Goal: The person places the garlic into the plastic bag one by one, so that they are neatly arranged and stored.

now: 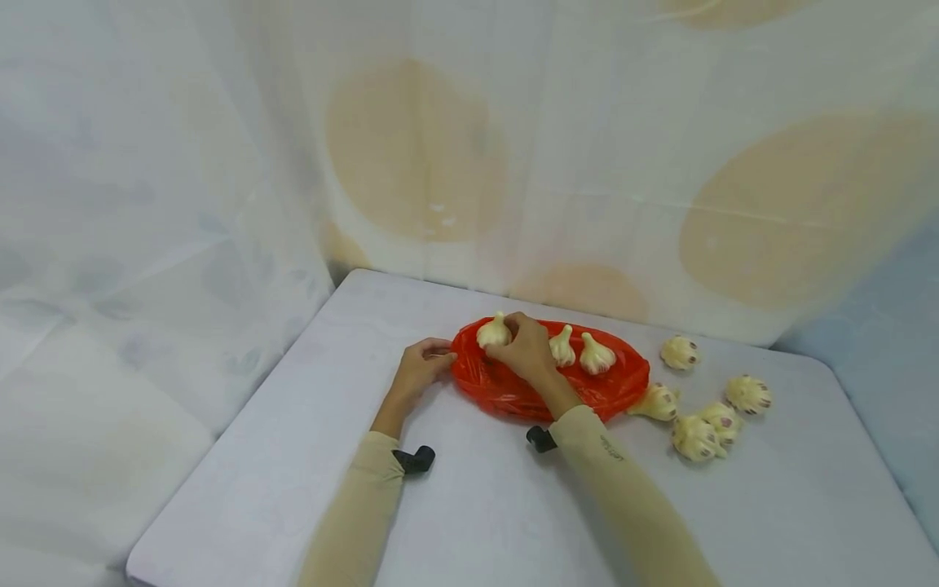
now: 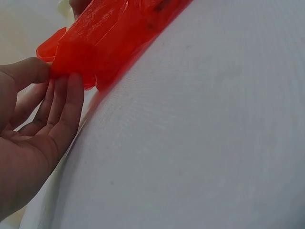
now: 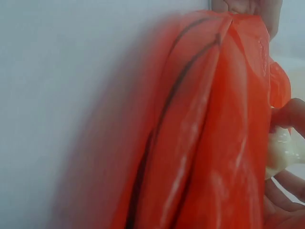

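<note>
A red plastic bag (image 1: 506, 401) lies spread open on the table, its rim turned up around the garlic in it. My left hand (image 1: 423, 371) pinches the bag's left edge between thumb and fingers, as the left wrist view shows. Over the bag's left part, my right hand (image 1: 530, 352) holds a garlic bulb (image 1: 494, 333) by thumb and fingers, its stem pointing up. To the right of that hand, two more bulbs sit in the bag, one garlic bulb (image 1: 562, 346) close to the fingers and another garlic bulb (image 1: 597, 355) beyond it.
Several garlic bulbs lie on the table right of the bag: a far one (image 1: 679, 352), one against the bag's edge (image 1: 658, 402), and a near cluster (image 1: 697, 437). Patterned curtains (image 1: 469, 163) hang behind the white table (image 1: 469, 505).
</note>
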### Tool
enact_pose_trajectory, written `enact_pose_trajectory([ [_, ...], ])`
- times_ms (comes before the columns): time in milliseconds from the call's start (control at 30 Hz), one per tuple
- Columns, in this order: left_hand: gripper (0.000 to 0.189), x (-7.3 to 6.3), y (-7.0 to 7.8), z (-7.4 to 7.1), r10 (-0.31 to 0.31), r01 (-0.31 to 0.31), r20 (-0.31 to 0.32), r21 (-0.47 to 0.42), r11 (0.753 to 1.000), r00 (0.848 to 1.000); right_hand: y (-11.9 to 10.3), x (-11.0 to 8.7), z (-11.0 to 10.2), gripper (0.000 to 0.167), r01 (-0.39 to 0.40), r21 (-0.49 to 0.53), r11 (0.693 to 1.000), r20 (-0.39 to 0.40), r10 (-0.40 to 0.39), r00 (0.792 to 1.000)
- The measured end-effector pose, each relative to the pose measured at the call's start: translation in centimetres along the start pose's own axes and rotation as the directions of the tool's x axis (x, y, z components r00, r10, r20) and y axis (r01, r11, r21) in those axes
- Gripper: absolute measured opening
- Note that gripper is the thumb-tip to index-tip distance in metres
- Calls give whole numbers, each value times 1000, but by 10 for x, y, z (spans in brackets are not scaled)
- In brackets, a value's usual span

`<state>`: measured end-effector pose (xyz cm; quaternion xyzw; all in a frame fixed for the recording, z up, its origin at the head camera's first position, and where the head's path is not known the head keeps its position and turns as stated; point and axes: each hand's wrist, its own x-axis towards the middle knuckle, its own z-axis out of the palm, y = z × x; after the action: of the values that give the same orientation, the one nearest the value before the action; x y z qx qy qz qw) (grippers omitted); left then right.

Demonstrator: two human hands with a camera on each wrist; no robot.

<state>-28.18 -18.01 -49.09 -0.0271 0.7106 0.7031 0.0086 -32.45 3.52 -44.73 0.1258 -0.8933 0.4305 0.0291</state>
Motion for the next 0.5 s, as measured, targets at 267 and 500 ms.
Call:
enact_pose_trajectory([
  [267, 25, 1, -5, -1, -12, 12, 7, -10, 1000, 1000, 0, 2, 10, 61, -54, 5, 999, 3, 54, 999],
  [500, 26, 2, -5, 2, 0, 0, 14, 3, 1000, 1000, 4, 3, 13, 61, -30, 3, 1000, -20, 30, 999],
])
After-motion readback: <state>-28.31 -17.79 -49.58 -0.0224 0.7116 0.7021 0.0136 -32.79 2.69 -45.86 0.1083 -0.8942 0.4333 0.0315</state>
